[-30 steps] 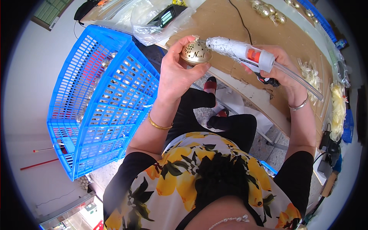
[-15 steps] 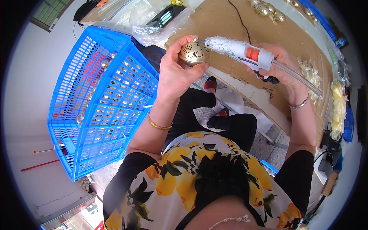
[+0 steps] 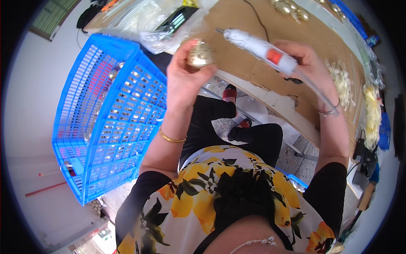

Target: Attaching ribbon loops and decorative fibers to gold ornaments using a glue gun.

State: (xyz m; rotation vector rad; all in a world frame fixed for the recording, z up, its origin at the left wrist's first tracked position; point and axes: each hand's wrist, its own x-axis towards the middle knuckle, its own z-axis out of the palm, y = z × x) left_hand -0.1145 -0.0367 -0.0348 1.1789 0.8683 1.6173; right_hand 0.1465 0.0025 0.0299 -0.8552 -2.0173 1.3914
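Glue gun (image 3: 256, 45) clear of ornament (image 3: 200, 55)

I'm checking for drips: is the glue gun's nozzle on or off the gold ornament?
Off: brown cardboard shows between the nozzle and the ornament, which the left hand holds.

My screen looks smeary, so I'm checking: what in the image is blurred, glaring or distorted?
Head view: bauble blurred, its pattern smeared; head view: glue gun also soft, seemingly from motion; head view: bright glare on the clear bag; head view: fisheye curvature toward the rim, corners black.
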